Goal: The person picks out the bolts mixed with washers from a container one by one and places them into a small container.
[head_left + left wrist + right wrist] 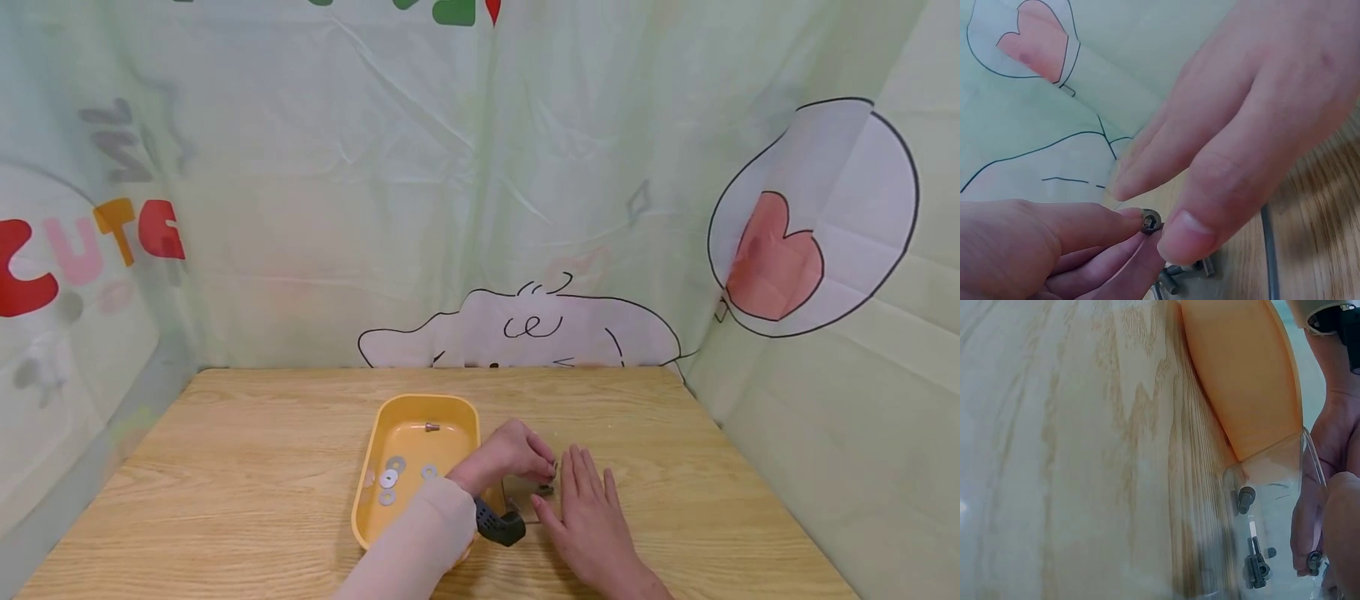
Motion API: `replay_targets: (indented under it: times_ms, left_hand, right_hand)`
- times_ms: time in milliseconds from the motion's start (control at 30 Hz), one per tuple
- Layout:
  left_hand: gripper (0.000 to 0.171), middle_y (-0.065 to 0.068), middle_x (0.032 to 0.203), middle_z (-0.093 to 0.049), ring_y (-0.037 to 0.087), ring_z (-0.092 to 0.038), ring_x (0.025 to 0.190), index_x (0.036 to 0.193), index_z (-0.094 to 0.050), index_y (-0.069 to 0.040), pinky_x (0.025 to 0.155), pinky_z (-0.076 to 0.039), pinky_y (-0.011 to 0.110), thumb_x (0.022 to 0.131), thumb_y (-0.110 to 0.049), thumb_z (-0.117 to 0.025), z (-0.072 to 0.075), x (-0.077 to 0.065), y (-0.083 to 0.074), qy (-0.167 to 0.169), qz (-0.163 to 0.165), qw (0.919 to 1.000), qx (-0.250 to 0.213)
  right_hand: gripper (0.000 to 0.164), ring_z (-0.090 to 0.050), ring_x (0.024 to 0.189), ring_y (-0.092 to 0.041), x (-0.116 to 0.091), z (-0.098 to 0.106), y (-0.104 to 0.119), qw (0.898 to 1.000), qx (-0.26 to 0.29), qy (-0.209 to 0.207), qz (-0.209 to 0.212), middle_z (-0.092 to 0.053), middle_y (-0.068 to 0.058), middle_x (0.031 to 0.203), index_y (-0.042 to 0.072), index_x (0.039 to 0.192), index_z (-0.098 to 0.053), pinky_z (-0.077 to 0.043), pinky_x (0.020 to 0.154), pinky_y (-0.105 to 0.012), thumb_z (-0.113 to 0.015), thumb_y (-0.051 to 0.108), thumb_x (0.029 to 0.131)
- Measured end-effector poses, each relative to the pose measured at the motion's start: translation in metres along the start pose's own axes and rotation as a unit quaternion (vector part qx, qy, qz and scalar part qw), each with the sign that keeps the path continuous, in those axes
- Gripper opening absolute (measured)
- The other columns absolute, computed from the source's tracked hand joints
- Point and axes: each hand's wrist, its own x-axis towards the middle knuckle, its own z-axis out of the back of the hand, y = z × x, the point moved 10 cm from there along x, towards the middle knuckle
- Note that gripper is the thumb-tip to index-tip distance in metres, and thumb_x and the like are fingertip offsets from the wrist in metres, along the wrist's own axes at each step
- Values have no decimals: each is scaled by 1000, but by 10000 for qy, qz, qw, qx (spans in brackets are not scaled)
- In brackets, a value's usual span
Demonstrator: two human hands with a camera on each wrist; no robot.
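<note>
My left hand [517, 454] pinches a small socket-head bolt [1151, 221] between thumb and fingers, its hex recess visible in the left wrist view. This hand is over a clear plastic box [1275, 464]. Several dark bolts [1257, 572] lie in the box, seen in the right wrist view. Beside the box, my right hand [592, 521] has its fingers straight and pointing away from me. In the left wrist view the right thumb [1188, 237] appears close to the bolt; whether they touch I cannot tell.
Left of the clear box, a yellow-orange tray [365, 467] holds several flat washers [388, 478] and one bolt [432, 427]. Both containers stand on a wooden table [247, 483]. A printed curtain [300, 208] hangs at the back and sides.
</note>
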Motion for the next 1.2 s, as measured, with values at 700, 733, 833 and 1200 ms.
replay_targets:
  times_ms: [700, 733, 833, 1200]
  left_hand:
    - [13, 6, 84, -75, 18, -74, 79, 100, -74, -4, 85, -61, 36, 89, -11, -73, 27, -8, -1, -158, -42, 9997, -207]
    - [14, 6, 84, -75, 18, -74, 79, 100, -74, -4, 86, -61, 36, 89, -11, -73, 30, -8, 0, -175, -29, 9995, -245]
    - [15, 8, 85, -75, 21, -76, 81, 101, -74, -2, 86, -61, 37, 88, -10, -73, 39, -8, 1, -232, -29, 9984, -507]
    - [21, 19, 101, -74, 30, -74, 95, 106, -71, 4, 86, -61, 37, 89, -8, -71, 77, -11, 13, -429, -254, 9914, -1207]
  right_hand:
    - [87, -12, 152, -43, 1, 0, -1, 9998, 35, 144, -117, -17, -27, 162, -9, 152, -23, -7, 119, -70, -42, 58, 100]
    - [87, -12, 152, -43, 1, 1, -1, 9999, 35, 113, -107, -17, -27, 162, -9, 152, -23, -8, 119, -70, -42, 58, 100]
    - [87, -13, 152, -43, 2, 5, 2, 10000, 30, 29, -63, -18, -27, 162, -8, 152, -23, -9, 119, -69, -43, 58, 100]
    - [93, -9, 153, -39, 5, 9, 30, 9994, 188, 150, 231, -16, -23, 164, -6, 153, -23, -7, 121, -66, -32, 68, 98]
